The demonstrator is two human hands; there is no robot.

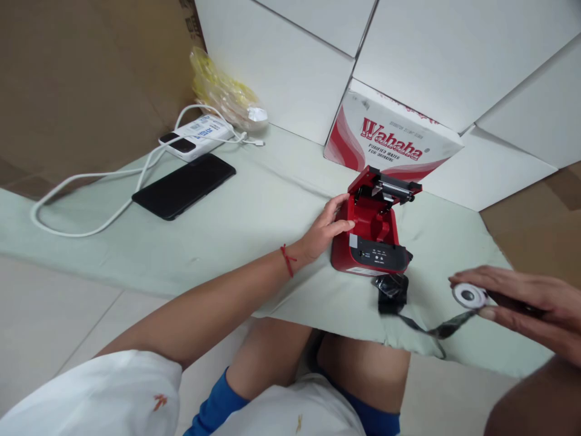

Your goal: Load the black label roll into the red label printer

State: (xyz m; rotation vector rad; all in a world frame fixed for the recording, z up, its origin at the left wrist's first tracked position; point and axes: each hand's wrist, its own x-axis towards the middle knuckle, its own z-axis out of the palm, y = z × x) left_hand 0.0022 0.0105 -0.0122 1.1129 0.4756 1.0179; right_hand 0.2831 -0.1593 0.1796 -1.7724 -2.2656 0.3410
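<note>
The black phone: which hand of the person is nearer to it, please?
Left. The left hand touches the red device, to the right of the black phone; the right hand is much farther right, holding the white roll.

Passage: bare cloth point(438, 257) between my right hand point(556, 309) and the red device point(379, 254). Obstacles: black strip point(449, 327), near side; my left hand point(320, 235), left rim; raised lid point(363, 180); carton point(385, 158) behind.

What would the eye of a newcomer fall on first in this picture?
Probably the red device right of centre, with its lid raised and the left hand at its side. Next, the white roll in the right hand, then the Wahaha panel behind.
</note>
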